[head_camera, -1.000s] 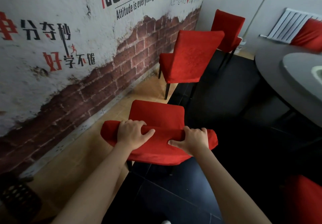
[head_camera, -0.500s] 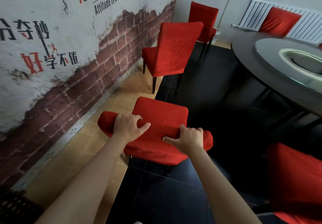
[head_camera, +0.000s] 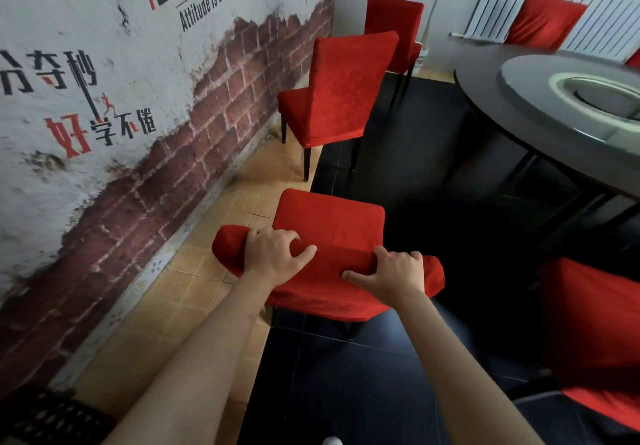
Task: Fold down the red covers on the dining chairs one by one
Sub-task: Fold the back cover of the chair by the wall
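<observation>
Now both hands bunch the cover on the nearest chair

Right now the left hand (head_camera: 275,257) and right hand (head_camera: 391,276) clamp the rolled red cover (head_camera: 332,268) atop the near chair's back (head_camera: 325,292), just as a second ago; only the view has shifted. The fold seems unfinished. Two more covered chairs (head_camera: 343,88) wait farther off by the left wall.

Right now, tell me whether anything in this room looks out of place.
One thing: a red cover hangs slack and creased in front of the white radiator, unlike the smooth covers on the wall-side chairs.
</observation>
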